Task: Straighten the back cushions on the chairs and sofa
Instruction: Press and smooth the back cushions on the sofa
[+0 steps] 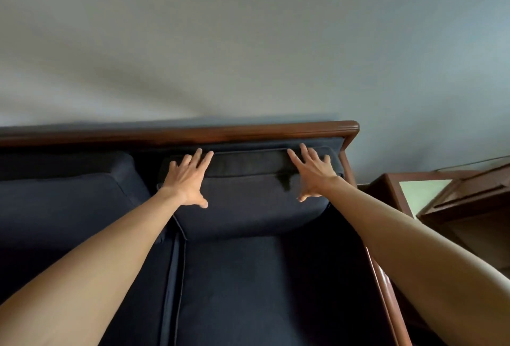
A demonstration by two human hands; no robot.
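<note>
A dark navy back cushion [248, 199] leans against the right end of a sofa with a brown wooden frame [248, 130]. My left hand [187, 180] lies flat on the cushion's upper left corner, fingers spread. My right hand [311, 174] rests flat on its upper right corner, fingers spread too. Neither hand grips the fabric. A second navy back cushion [63, 193] stands to the left, untouched. The seat cushion [262, 285] lies below my arms.
A wooden side table with a glass top [425, 193] stands to the right of the sofa's arm [386, 290]. A plain grey wall [248, 42] rises right behind the sofa back.
</note>
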